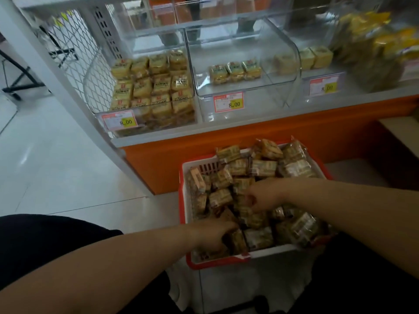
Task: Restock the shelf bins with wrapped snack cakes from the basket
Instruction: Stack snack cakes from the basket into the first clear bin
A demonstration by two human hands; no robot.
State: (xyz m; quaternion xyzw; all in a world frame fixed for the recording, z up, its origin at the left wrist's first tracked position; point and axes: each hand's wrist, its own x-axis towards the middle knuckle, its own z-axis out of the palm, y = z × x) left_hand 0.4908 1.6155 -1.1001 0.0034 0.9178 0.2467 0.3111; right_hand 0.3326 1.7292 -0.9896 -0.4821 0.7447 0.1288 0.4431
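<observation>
**Both hands in the basket**

Above the basket (pixel 188 175) stand three bins: left bin (pixel 145 91) nearly full, middle bin (pixel 247 71) holding three cakes, right one four. In the basket, left hand (pixel 213 234) and right hand (pixel 265 196) each curl around cakes (pixel 263 167).

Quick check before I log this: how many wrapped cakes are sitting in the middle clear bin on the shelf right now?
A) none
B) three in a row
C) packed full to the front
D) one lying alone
B: the middle bin holds just three wrapped cakes side by side near its back, while the left bin is stacked nearly full.
</observation>
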